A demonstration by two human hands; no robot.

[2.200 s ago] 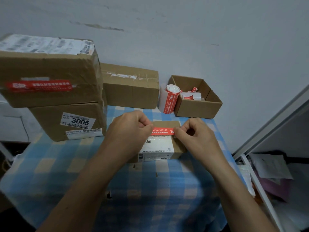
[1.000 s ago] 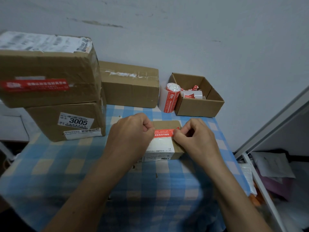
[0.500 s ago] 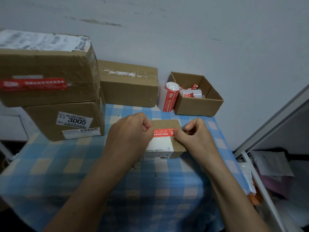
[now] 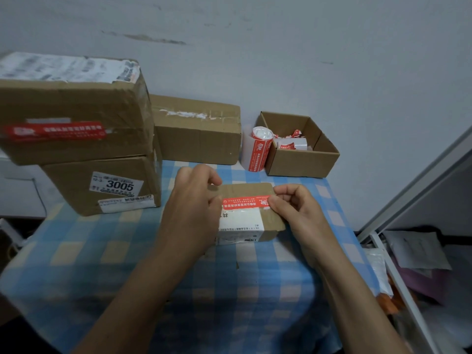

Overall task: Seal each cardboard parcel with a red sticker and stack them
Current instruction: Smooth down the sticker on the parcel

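Sticker point(image 4: 245, 203), pinched at both ends by left hand point(image 4: 194, 208) and right hand point(image 4: 298, 210), was judged liable to be wrinkled across parcel point(image 4: 272, 222).

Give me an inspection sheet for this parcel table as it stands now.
Surface: table under a blue checked cloth.
Job's things: small parcel flat on the cloth, red sticker held across its top; upper parcel, already stickered, stacked on the parcel marked 3005 at the left; third parcel at the back; sticker roll upright beside the open box.
Clutter: crumpled scraps in the open box.
Hands: right hand pinches the sticker's right end; left hand covers its left end, hold unclear.
Cables: nothing seen.
Surroundings: pale wall; papers low on the right.
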